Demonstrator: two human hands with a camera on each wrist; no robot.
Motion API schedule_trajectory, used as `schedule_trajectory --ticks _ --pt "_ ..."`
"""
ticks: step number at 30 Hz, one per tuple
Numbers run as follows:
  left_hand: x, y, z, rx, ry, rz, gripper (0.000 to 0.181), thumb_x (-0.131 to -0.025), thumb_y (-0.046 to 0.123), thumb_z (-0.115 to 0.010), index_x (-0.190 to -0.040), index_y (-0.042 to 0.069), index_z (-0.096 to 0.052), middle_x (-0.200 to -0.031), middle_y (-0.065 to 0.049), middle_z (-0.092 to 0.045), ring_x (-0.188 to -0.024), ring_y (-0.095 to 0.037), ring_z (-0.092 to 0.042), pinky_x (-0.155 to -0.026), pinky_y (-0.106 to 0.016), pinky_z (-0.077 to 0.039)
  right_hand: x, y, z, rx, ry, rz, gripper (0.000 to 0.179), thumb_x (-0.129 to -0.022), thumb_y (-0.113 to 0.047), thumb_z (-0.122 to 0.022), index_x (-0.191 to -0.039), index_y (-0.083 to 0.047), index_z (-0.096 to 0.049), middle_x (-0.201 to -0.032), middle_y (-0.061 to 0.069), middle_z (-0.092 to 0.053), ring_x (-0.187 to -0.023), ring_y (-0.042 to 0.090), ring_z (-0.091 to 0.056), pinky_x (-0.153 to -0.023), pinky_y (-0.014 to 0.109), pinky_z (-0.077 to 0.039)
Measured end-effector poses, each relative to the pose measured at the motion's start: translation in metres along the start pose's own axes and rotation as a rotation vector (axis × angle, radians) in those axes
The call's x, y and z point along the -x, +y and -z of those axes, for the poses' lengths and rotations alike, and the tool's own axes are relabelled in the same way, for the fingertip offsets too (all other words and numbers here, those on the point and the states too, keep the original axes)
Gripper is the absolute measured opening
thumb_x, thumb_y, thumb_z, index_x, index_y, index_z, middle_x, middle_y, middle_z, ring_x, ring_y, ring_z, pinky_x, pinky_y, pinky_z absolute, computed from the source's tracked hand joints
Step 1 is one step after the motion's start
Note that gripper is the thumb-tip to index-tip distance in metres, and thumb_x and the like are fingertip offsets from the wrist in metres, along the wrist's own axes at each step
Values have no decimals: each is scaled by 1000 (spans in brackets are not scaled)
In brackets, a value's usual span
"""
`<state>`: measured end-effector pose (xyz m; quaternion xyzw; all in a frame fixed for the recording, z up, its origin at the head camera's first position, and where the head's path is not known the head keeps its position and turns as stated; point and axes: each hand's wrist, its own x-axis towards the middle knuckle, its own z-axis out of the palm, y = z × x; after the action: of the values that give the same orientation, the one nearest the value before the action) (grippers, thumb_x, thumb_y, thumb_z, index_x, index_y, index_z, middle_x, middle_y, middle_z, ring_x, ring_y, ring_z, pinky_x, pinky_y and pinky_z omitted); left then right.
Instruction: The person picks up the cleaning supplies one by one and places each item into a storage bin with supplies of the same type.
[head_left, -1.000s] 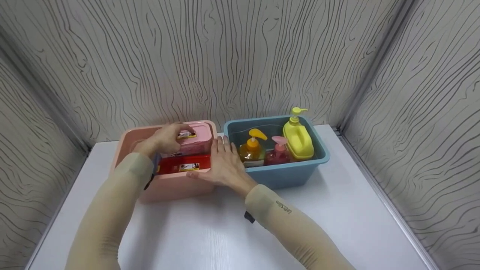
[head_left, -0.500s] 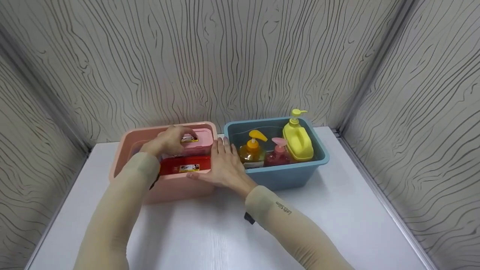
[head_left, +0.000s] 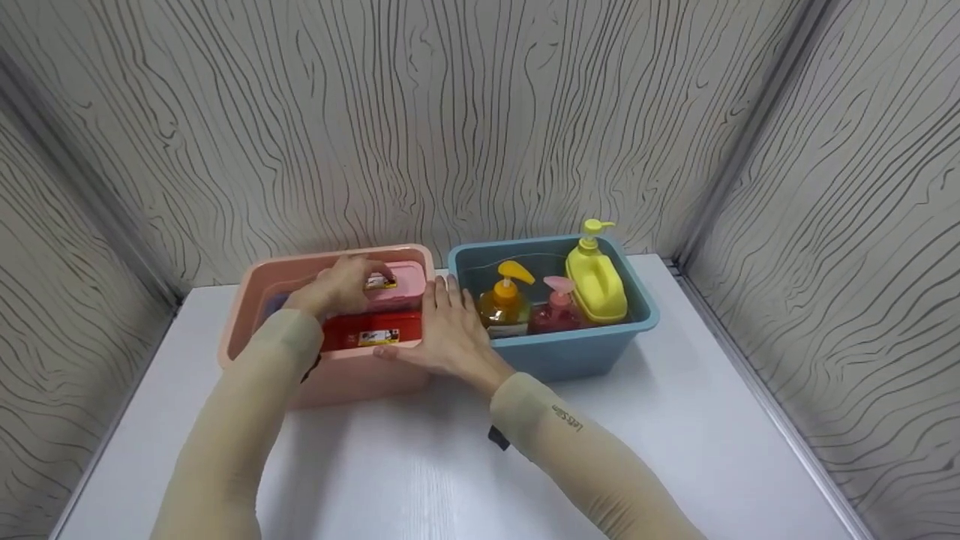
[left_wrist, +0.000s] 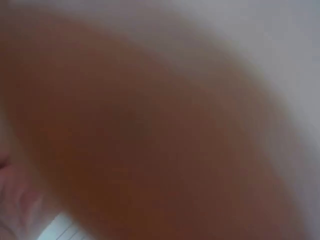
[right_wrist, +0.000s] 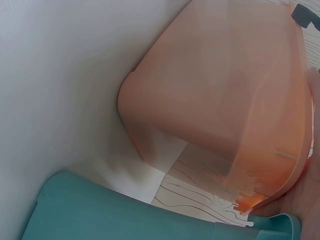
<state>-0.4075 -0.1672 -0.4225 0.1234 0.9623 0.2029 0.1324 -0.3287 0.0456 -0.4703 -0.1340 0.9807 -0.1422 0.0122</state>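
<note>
In the head view, my left hand reaches into the salmon-pink plastic bin. Its fingers and thumb grip a pink lidded box with a yellow-edged label, sunk below the bin's rim. In front of that lies a red box with a similar label, partly behind my right hand. That right hand rests with straight fingers on the bin's right front corner, thumb along the front rim. The right wrist view shows the bin's outer wall from low down. A brown blur fills most of the left wrist view.
Close to the right stands a blue bin. It holds an orange-topped pump bottle, a pink-topped pump bottle and a yellow pump bottle with a handle. Both bins sit on a white table, near a wood-patterned wall.
My left hand has moved slightly right and down with the pink box, which now sits lower inside the salmon-pink bin. The right hand has stayed in place.
</note>
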Motion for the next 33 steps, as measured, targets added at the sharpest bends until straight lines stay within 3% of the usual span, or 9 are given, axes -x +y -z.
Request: schedule_trajectory --ticks 3,6,10,13,16,25,33 --pt "-1 4 2 -17 14 -39 63 -99 0 -73 -158 18 -64 -174 -18 -47 -162 -47 -38 -132 -77 -35 0 -1 -1 2 9 0 142 -83 -99 -61 -181 -9 -14 -191 14 -17 -180 36 -12 -147 57 -13" --pt "-2 9 4 -12 14 -53 67 -95 -6 -71 -158 16 -64 -174 -17 -50 -163 -47 -41 -134 -77 -33 0 -1 -2 1 6 -3 141 -83 -99 -61 -181 -9 -14 -191 14 -16 -180 36 -12 -147 56 -12" --pt "1 9 4 24 -21 -17 66 -99 1 -74 -161 18 -62 -170 -14 -58 -154 -41 -55 -133 -72 -37 -1 -1 -3 -14 3 0 141 -84 -98 -62 -181 -9 -13 -191 14 -16 -180 37 -11 -147 57 -12" --pt "5 7 4 50 -37 16 66 -102 11 -79 -164 21 -59 -169 -12 -59 -152 -40 -59 -132 -72 -39 0 -1 -3 -24 2 2 141 -83 -98 -63 -181 -10 -13 -191 13 -16 -180 36 -10 -147 56 -12" --pt "9 6 6 71 -37 33 67 -102 18 -81 -165 25 -57 -167 -10 -60 -153 -39 -58 -132 -75 -37 0 -1 -2 -25 3 -6 142 -82 -98 -63 -182 -11 -12 -192 11 -15 -180 36 -9 -147 56 -11" --pt "21 7 13 68 -30 30 64 -103 25 -81 -163 17 -58 -169 -16 -59 -157 -42 -55 -133 -73 -37 1 -2 4 -65 -27 -2 141 -83 -94 -67 -182 -11 -12 -192 12 -13 -180 37 -5 -147 57 -6" --pt "31 12 18 -21 -29 -60 59 -105 27 -78 -158 9 -63 -162 -23 -64 -151 -46 -61 -129 -69 -45 8 -9 19 -142 -90 12 127 -89 -78 -76 -182 -15 -16 -192 13 -14 -180 40 -6 -146 62 -8"
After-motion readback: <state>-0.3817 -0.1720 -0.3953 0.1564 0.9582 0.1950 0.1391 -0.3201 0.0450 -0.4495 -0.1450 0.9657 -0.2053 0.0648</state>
